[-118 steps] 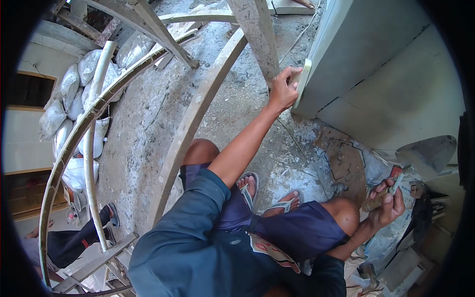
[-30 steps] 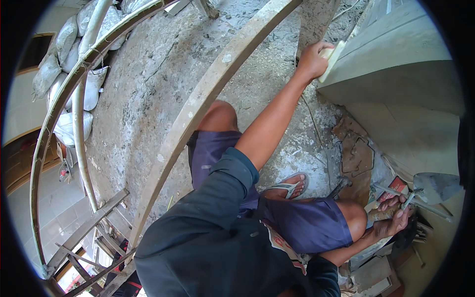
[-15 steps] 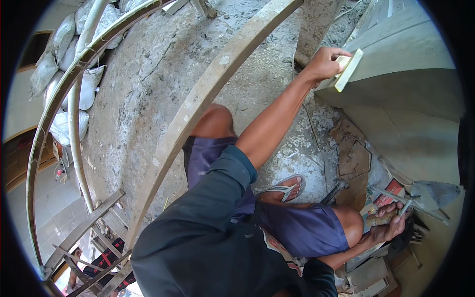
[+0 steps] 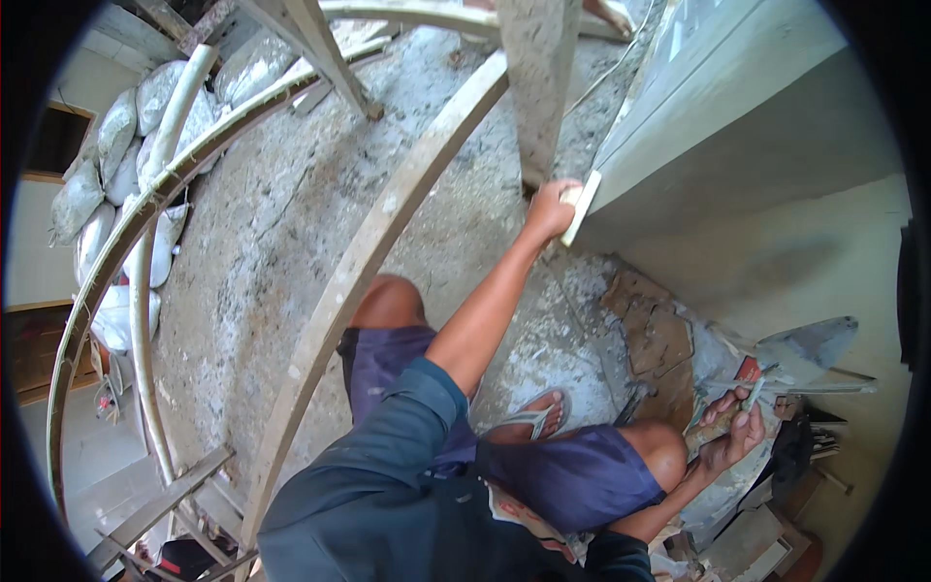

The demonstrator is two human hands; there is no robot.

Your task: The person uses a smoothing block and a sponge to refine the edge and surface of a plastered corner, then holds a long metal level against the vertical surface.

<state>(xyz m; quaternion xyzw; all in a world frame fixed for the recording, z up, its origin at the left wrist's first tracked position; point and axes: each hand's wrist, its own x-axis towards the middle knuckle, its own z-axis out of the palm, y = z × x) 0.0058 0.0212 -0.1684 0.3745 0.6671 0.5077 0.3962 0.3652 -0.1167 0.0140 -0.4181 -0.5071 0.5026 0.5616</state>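
Observation:
My left hand point(image 4: 549, 211) is closed on the back of a pale yellow plastering float point(image 4: 584, 206). The float's flat face lies against the near corner of a smooth grey plastered surface point(image 4: 718, 126). Low on the right, my right hand point(image 4: 733, 435) is palm up, its fingers and thumb closed around a thin handle. That handle seems to belong to a trowel with a grey pointed blade point(image 4: 811, 343), which extends away from the hand toward the wall. Part of the grip is too small to make out.
A long wooden beam point(image 4: 373, 223) crosses beside my left knee, and an upright plank point(image 4: 538, 87) stands near my left hand. Filled white sacks point(image 4: 116, 175) are piled at far left behind a pole. Torn brown cardboard point(image 4: 659, 339) and scrap boards point(image 4: 752, 548) lie at right.
My left hand and the float have shifted along the plastered surface to its near corner. The view has turned, so more of the surface's underside shows. My right hand still holds the trowel.

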